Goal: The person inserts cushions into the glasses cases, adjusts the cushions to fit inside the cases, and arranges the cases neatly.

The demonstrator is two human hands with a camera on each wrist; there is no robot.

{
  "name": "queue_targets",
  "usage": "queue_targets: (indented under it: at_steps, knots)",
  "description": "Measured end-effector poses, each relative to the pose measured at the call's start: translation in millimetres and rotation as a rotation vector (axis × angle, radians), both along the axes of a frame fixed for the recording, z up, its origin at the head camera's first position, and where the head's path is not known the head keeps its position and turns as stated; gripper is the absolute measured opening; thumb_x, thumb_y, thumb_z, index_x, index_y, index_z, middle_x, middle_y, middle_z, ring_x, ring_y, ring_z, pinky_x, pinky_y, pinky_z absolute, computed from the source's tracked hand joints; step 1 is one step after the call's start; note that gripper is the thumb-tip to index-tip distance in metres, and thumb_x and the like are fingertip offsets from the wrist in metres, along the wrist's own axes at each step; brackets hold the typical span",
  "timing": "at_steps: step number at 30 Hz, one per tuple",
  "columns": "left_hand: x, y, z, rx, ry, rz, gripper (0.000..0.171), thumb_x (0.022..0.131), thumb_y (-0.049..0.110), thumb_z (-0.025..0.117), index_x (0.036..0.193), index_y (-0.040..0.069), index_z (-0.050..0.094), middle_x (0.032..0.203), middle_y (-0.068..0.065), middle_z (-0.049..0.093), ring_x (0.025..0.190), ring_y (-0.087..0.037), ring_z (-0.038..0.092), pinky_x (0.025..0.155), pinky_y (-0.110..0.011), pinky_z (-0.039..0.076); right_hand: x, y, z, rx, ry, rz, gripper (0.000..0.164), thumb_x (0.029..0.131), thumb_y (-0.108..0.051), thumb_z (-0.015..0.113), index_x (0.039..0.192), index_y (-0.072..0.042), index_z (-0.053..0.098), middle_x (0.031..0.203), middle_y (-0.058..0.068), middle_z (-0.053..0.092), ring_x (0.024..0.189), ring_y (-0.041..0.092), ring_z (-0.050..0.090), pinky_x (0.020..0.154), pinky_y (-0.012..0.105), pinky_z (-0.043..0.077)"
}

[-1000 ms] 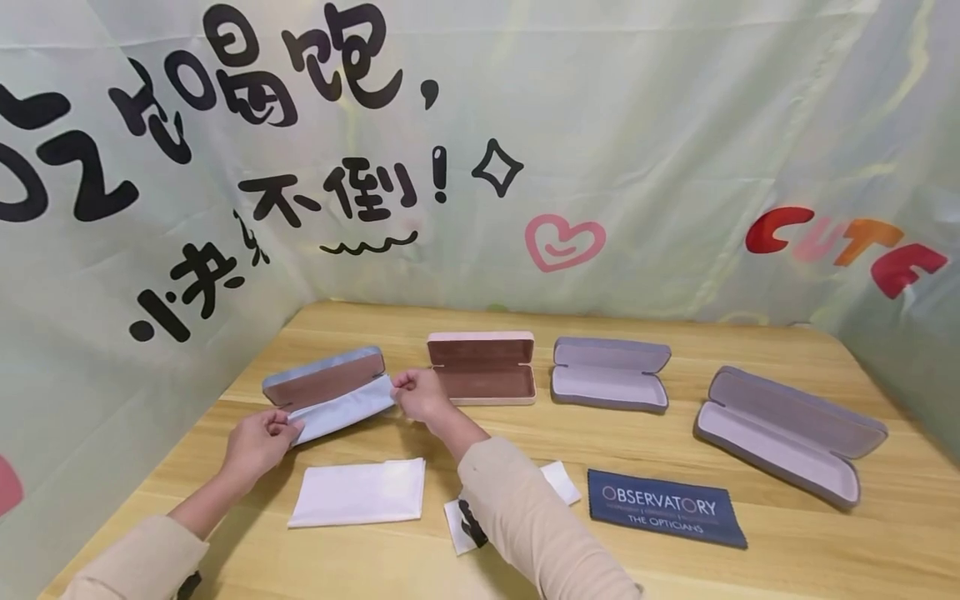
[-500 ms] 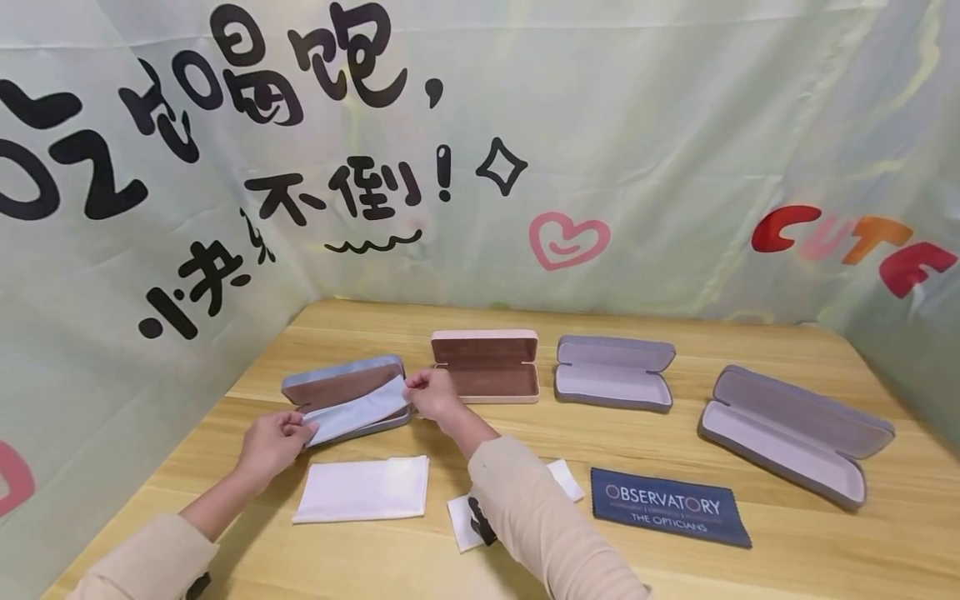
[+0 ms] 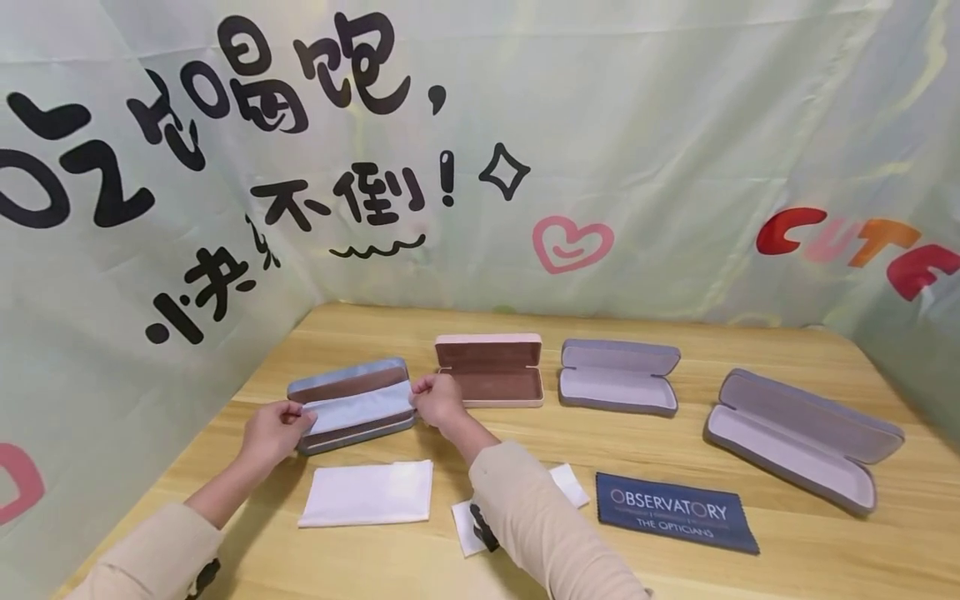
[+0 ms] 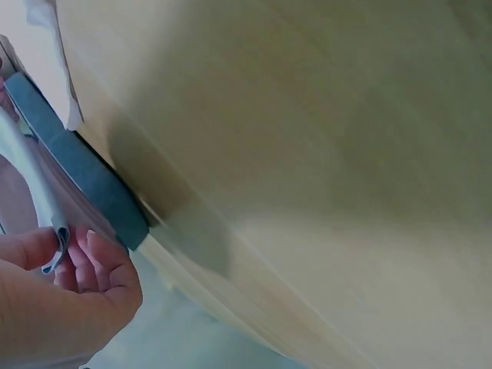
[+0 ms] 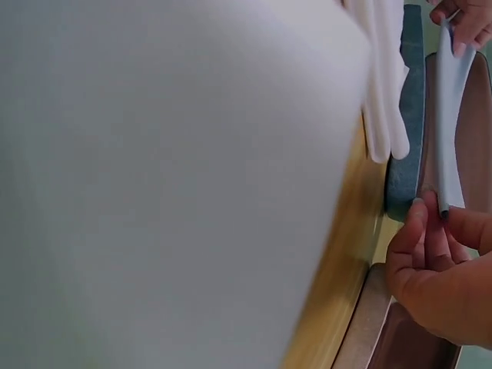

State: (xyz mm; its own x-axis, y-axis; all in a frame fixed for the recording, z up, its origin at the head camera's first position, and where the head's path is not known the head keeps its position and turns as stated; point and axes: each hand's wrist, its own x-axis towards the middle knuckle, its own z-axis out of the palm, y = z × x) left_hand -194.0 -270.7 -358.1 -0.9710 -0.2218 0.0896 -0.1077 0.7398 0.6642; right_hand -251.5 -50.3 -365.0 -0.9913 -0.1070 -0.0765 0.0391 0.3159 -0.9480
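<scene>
Over an open glasses case [image 3: 356,437] at eight o'clock, a blue lens cloth [image 3: 362,408] is pinched at each end by left hand [image 3: 272,431] and right hand [image 3: 439,401], seemingly for straightness.

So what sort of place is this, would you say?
Probably a makeshift indoor workspace: a pale green, printed fabric backdrop screens a flat, light-brown wooden table, and a long, blue, hinged glasses case sits open on it.
</scene>
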Motion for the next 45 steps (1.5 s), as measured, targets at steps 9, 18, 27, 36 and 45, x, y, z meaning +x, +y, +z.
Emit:
queue_targets:
  at_steps: [9,18,27,36,45]
  knots:
    - [0.4,-11,-8.2,0.03,-0.009,0.019,0.027,0.084,0.017,0.065,0.086,-0.01,0.061,0.068,-0.005,0.06,0.051,-0.009,0.049,0.049,-0.025,0.042,-0.8,-6,-4.1,0.04,0.06,0.008,0.005,0.08,0.003,0.065,0.076,0.004,0.064,0.059,0.002,0.053,0.053,0.017,0.061,0.043,0.017,0.041]
    - [-1.7,-12,-9.6,0.01,-0.031,0.019,0.024,0.083,0.019,0.066,0.081,-0.005,0.061,0.062,0.001,0.054,0.049,-0.009,0.047,0.047,-0.024,0.039,-4.5,-4,-2.6,0.09,0.057,0.034,0.007,0.082,0.001,0.066,0.076,0.003,0.063,0.064,0.003,0.055,0.057,0.014,0.06,0.05,0.018,0.047]
    - [-1.0,-13,-10.0,-0.043,-0.066,0.012,0.026,0.081,0.022,0.067,0.074,-0.002,0.062,0.057,0.001,0.052,0.052,-0.011,0.047,0.049,-0.025,0.036,-3.4,-1,-2.2,0.259,0.139,0.018,0.01,0.079,-0.005,0.069,0.07,-0.001,0.066,0.064,0.002,0.057,0.065,0.011,0.047,0.055,0.017,0.037]
    - [-1.6,-14,-11.8,-0.084,-0.058,0.006,0.025,0.08,0.021,0.068,0.071,-0.001,0.063,0.059,-0.001,0.054,0.057,-0.014,0.046,0.053,-0.025,0.035,-0.9,-4,1.2,0.315,0.137,-0.007,0.012,0.079,-0.009,0.071,0.069,-0.006,0.065,0.07,0.002,0.058,0.069,0.015,0.049,0.06,0.021,0.039]
    - [-2.1,-16,-12.4,-0.102,-0.071,0.0,0.028,0.082,0.025,0.066,0.071,0.001,0.06,0.062,-0.003,0.053,0.06,-0.016,0.045,0.055,-0.026,0.033,-1.9,4,4.6,0.244,0.133,0.036,0.003,0.08,0.0,0.064,0.078,0.0,0.067,0.059,0.0,0.048,0.053,0.01,0.045,0.047,0.016,0.035]
